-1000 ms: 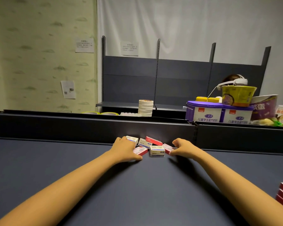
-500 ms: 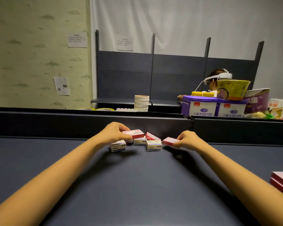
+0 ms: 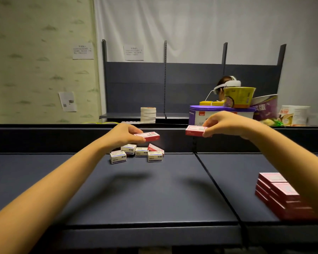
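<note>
My left grip (image 3: 126, 135) pinches a red box (image 3: 151, 136) by its near end, thumb under and fingers on top, held flat in the air at mid-frame, just above the heap (image 3: 136, 153) of small white boxes. My right grip (image 3: 228, 123) pinches a second red box (image 3: 194, 130) the same way, right of centre and a little higher. Both are clear of the worktop (image 3: 154, 189).

I take the step to be carrying these two to the red stack (image 3: 277, 191) at the lower right. To do it well, I would take the right box down first, since that arm is nearest and the left would otherwise cross it. I should hold each box level and bring it in from above, not from the side, so that the stack is not nudged. I would line up the long edges with the box below before I let go, then release low. One more red box (image 3: 155, 147) leans tilted at the heap's right side; lifting straight up there would spare the white ones.
</note>
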The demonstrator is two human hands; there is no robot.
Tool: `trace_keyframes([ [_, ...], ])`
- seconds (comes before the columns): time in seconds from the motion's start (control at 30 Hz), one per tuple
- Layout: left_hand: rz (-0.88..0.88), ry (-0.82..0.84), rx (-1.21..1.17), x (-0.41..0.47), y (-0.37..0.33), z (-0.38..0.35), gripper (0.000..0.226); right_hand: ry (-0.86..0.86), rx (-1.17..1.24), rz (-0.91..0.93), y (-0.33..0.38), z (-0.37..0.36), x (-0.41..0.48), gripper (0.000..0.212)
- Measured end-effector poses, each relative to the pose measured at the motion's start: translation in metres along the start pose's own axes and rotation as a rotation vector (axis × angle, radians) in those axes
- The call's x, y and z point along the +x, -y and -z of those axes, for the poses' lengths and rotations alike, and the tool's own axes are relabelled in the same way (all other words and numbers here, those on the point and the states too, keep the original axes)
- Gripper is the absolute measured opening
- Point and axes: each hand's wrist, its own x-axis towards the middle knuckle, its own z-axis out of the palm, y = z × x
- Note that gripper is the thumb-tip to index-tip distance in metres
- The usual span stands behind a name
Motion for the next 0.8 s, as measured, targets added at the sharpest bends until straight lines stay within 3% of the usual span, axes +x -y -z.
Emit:
trace_keyframes([
  [0.43, -0.034, 0.026, -0.064, -0.043, -0.149, -0.132, 0.037, 0.216, 0.048, 0.019, -0.126, 0.077, -0.105, 0.024],
  [0.8, -0.054, 0.218, -0.161, -0.039, -0.205, -0.211, 0.037, 0.334, 0.24, -0.073, -0.227, 0.094, -0.134, 0.035],
])
